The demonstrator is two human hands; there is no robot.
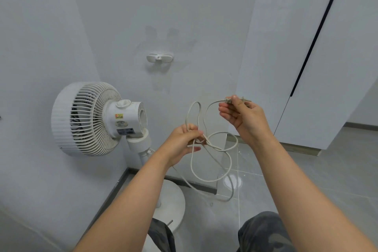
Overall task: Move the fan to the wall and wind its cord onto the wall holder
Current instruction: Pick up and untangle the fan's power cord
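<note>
1. Against the corner of the wall, the fan stands close in, its round base on the floor and its grille turned left, away from the person. The moving part of the task looks done.
2. Above and to the right of the fan head, the wall holder sticks out from the wall with nothing wound on it. Its two flat wings spread left and right, so its long axis is horizontal.
3. Both hands are busy with the cord. The left hand grips a bunch of loose loops where they cross, fingers curled round them. The right hand is higher and further right, pinching the plug end between thumb and fingers, prongs pointing right.
4. From the left hand the cord hangs in slack loops, and one run drops to the floor near the base. Where it joins the fan is hidden behind the left forearm.
5. The relation that matters is that the holder lies up and to the left of both hands, well apart from them. The left hand is nearer, almost below it, while the right hand is further off to the side.
6. As a judgement, winding has not begun. The cord will probably need to pass around the holder behind its wings, so the loops likely have to be untangled or fed out first. The crossing strands at the left hand could snag.
</note>
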